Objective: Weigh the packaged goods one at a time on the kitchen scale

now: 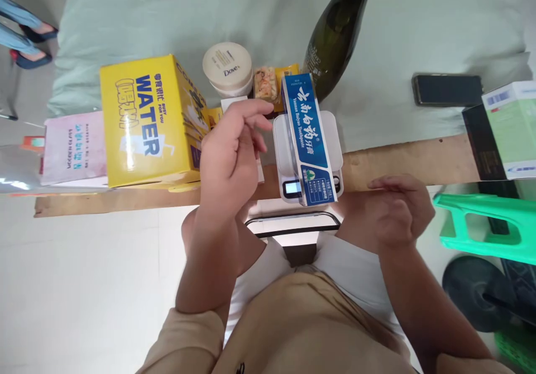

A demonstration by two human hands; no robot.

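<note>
A blue Yunnan Baiyao toothpaste box lies lengthwise across a white digital scale, its near end jutting past the scale's front edge. The lit scale display shows to the left of the box; its digits are unreadable. My left hand is raised just left of the scale, index finger out and the others loosely bent, with nothing in it. Partly behind it is a white box. Past the scale's right side, by the table edge, my right hand hovers with one finger stretched out and the rest curled, holding nothing visible.
At left stand a yellow WATER box and a pink box. Behind the scale are a Dove jar, a snack pack and a green bottle. A phone and green-white box lie right, above a green stool.
</note>
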